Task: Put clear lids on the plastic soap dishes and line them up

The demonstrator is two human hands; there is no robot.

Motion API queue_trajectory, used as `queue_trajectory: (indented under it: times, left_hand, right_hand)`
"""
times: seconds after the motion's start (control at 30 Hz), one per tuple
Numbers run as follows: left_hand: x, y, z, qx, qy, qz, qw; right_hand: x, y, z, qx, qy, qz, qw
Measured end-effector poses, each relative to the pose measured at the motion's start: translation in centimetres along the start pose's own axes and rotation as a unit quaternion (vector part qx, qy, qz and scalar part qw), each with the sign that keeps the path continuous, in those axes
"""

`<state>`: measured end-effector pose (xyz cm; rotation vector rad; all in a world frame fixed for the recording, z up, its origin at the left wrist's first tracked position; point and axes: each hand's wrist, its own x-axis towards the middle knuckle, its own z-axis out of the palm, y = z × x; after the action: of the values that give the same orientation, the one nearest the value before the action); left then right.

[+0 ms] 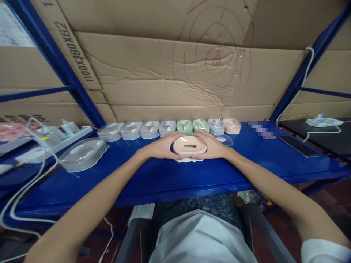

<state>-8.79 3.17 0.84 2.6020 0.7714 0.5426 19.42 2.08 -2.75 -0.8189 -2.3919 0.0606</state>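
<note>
A peach-coloured oval box (182,150) with a keyhole-shaped slot in its top is gripped at both ends over the blue table. My left hand (163,145) wraps round its left end and my right hand (213,145) round its right end. Below the box shows a white wavy-edged piece (189,160); whether the two touch is unclear. A clear lid-like piece (225,140) with a round label lies beside my right hand. Behind my hands stands a row of grey, green (184,126) and peach (231,126) oval boxes under clear covers.
A larger-looking grey covered box (83,155) sits at the left, near white power strips (55,146) and loose cables. A dark phone (298,146) lies on the right of the blue table (164,179). Cardboard (137,65) and blue posts close off the back.
</note>
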Motion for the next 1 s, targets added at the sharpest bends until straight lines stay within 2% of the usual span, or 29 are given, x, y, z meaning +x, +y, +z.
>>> queue_trajectory:
  times: [0.27,1.0]
  left_hand:
    - [0.05,-0.19,-0.09,-0.003,-0.018,0.007,1.000]
    - [0.08,-0.74,0.41,0.011,-0.013,0.021,1.000]
  right_hand:
    - [0.07,-0.40,-0.15,0.006,-0.019,0.001,1.000]
    - [0.16,-0.16,0.05,-0.012,-0.043,-0.012,0.999]
